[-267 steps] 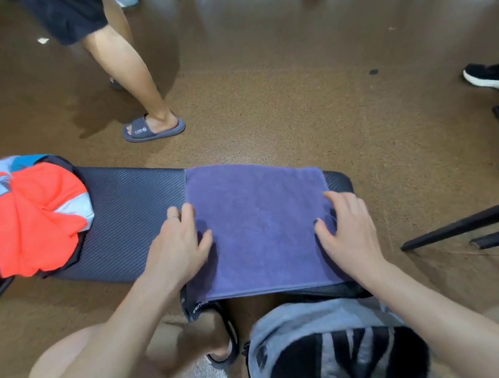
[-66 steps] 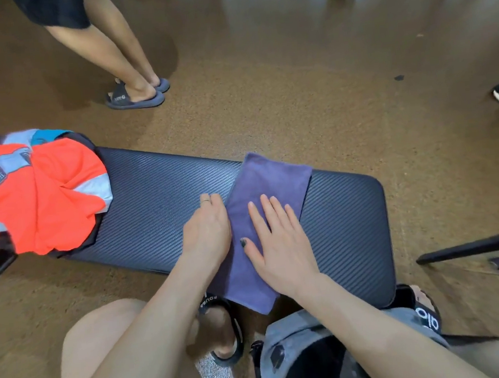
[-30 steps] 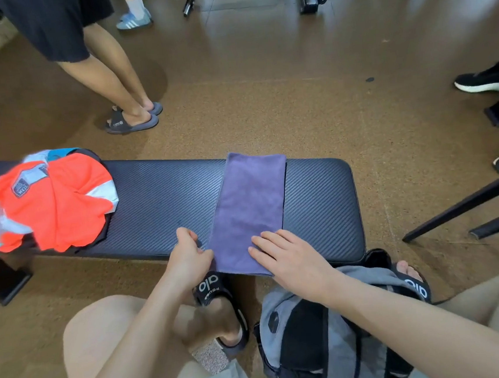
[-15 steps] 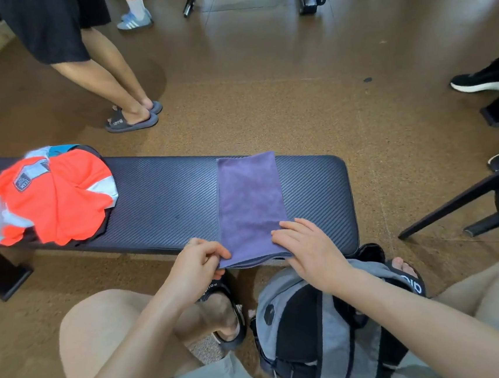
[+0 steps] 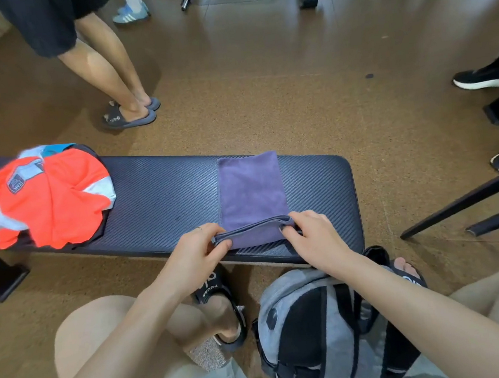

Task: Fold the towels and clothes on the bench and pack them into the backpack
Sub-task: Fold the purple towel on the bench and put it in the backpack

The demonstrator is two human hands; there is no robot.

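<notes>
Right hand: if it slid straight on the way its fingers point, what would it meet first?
Judging loosely, the right hand points left along the purple towel's lifted edge, so it would meet the left hand.

Your left hand and right hand cover the near corners of the purple towel, so you cannot see how many layers each pinch takes in. Below your right forearm, the backpack runs off the bottom edge and its opening stays out of sight. Far to the left of your left hand, the orange garment is bunched and cut by the frame edge; its badge lettering is too small to read.
</notes>
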